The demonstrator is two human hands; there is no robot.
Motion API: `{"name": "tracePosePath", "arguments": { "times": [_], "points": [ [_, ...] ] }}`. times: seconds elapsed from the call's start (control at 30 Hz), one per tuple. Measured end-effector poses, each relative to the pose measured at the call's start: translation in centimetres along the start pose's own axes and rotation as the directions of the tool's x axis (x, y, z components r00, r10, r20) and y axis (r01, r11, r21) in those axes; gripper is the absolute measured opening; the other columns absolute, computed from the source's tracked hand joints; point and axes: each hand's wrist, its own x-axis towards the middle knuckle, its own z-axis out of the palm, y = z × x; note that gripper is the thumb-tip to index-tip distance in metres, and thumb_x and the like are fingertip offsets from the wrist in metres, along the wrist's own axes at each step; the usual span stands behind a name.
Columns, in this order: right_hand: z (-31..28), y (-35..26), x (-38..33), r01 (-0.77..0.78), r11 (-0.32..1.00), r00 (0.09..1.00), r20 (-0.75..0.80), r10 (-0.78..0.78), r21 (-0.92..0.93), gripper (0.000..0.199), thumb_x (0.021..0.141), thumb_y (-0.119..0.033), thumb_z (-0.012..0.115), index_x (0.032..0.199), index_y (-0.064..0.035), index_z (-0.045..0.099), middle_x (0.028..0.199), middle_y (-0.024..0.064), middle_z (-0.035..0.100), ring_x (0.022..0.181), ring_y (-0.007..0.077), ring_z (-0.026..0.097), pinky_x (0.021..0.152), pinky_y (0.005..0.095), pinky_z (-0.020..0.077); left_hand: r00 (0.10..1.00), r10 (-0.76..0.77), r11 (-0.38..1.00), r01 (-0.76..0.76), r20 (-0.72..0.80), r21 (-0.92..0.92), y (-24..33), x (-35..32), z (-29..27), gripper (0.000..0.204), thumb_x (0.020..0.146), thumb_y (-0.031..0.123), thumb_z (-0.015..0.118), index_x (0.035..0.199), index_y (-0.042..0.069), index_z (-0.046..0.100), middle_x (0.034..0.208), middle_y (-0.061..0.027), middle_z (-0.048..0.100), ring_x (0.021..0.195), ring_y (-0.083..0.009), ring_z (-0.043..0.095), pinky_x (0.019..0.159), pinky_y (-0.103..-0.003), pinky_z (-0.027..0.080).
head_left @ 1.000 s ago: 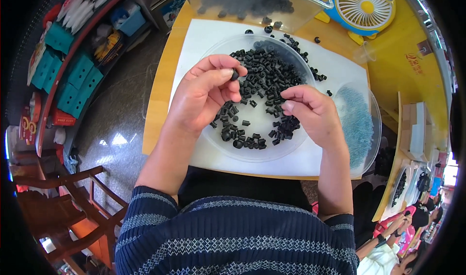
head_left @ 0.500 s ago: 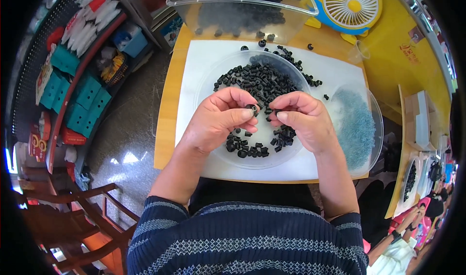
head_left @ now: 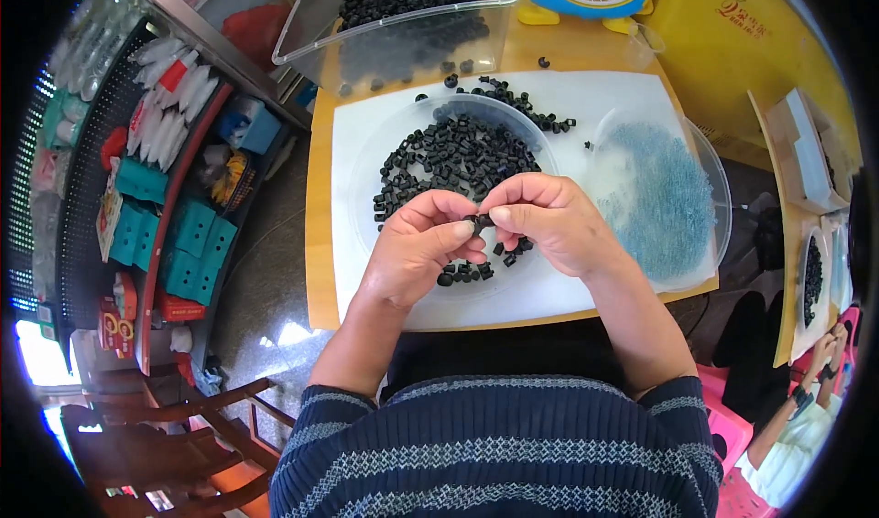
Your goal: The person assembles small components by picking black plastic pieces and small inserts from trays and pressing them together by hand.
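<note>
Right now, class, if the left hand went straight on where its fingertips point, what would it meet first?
Most likely the right hand, close beyond the small black part pinched in the left hand; exact depth is unclear from this view.

Left hand (head_left: 410,254) meets right hand (head_left: 557,232), and the fingers (head_left: 520,188) cover most of the black piece (head_left: 477,224): one part or two, we can't tell! Both hands hide the near middle of the bowl (head_left: 364,156) from us. Up top, the fan (head_left: 591,4) loses its head to the edge, the bin (head_left: 499,37) its far side, and the parts behind the bin's wall go hazy on us. Over right, we can't pick out single blue beads (head_left: 664,211), they're that tiny! Down in the corner, a co-worker (head_left: 789,449) is cut off by the dark rim, hands too small for us to read. The sweater (head_left: 499,458) runs off below us.
</note>
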Motion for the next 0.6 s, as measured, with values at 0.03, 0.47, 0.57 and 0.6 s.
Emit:
{"name": "tracePosePath", "arguments": {
  "times": [0.03, 0.47, 0.57, 0.6],
  "points": [
    [-0.3, 0.1, -0.2, 0.008, 0.999, 1.0, 0.001, -0.008, -0.038, 0.009, 0.079, -0.006, 0.057, 0.086, -0.0009, 0.058, 0.071, 0.0019, 0.055, 0.061, 0.0083, 0.051, 0.057, 0.0215, 0.0444, 1.0, -0.014, 1.0, 0.014, -0.002, 0.005, -0.2, 0.0, 0.3, 0.014, 0.079, 0.0, 0.055, 0.093, 0.001, 0.053, 0.083, -0.0075, 0.058, 0.069, -0.015, 0.06, 0.063, -0.029, 0.053],
    [-1.2, 1.1, -2.7, 0.154, 0.893, 0.985, 0.0, -0.17, -0.422, 0.02, 0.076, -0.003, 0.055, 0.095, -0.002, 0.059, 0.074, 0.0015, 0.057, 0.069, 0.0072, 0.053, 0.061, 0.021, 0.0433, 0.999, -0.031, 0.999, 0.032, -0.041, 0.018, -1.7, -0.2, 2.0, 0.018, 0.079, -0.001, 0.054, 0.096, 0.002, 0.05, 0.085, -0.0078, 0.057, 0.071, -0.0149, 0.058, 0.063, -0.029, 0.052],
    [-1.1, 1.1, -2.7, 0.14, 0.909, 0.985, -0.04, -0.169, -0.392, 0.02, 0.074, -0.002, 0.055, 0.094, -0.0014, 0.058, 0.077, 0.003, 0.058, 0.069, 0.0083, 0.053, 0.061, 0.0218, 0.0436, 0.999, -0.016, 1.0, 0.016, -0.038, -0.006, -1.8, -0.2, 2.2, 0.017, 0.079, -0.001, 0.054, 0.096, 0.002, 0.05, 0.086, -0.0081, 0.057, 0.071, -0.0152, 0.059, 0.064, -0.029, 0.053],
    [-1.1, 1.2, -2.7, 0.146, 0.912, 0.984, -0.042, -0.176, -0.383, 0.018, 0.075, -0.001, 0.055, 0.092, -0.0015, 0.058, 0.077, 0.0027, 0.058, 0.069, 0.008, 0.053, 0.061, 0.0215, 0.0436, 0.999, -0.01, 1.0, 0.009, -0.032, -0.024, -1.9, -0.3, 2.3, 0.017, 0.079, 0.0, 0.054, 0.096, 0.002, 0.051, 0.086, -0.0082, 0.057, 0.071, -0.0154, 0.059, 0.065, -0.029, 0.053]
  ]
}}
